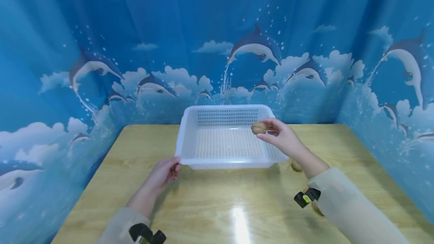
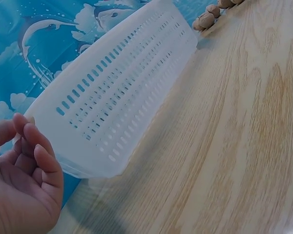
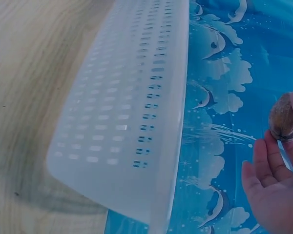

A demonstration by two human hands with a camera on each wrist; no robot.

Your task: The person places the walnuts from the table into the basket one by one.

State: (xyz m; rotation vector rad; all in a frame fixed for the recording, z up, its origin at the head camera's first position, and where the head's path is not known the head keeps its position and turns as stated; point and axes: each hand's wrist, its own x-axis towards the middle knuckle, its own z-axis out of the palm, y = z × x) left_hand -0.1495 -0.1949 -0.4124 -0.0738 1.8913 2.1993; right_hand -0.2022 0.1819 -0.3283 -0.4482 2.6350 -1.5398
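Observation:
A white plastic basket (image 1: 228,160) with slotted walls is at the middle of the table, its inside showing no contents in the head view. My left hand (image 1: 165,172) pinches the rim at its near left corner; in the left wrist view the fingers (image 2: 44,158) curl beside that corner. Over the basket's right side, my right hand (image 1: 283,137) holds a walnut (image 1: 259,128) between thumb and fingertips. The same brown walnut (image 3: 284,118) shows at the edge of the right wrist view, above the rim level.
Several walnuts (image 2: 205,21) lie on the wooden table (image 1: 217,202) beyond the basket in the left wrist view. In the head view, the right arm partly covers walnuts (image 1: 296,166) on the right. A blue dolphin-print curtain (image 1: 210,22) hangs around the table's back and sides.

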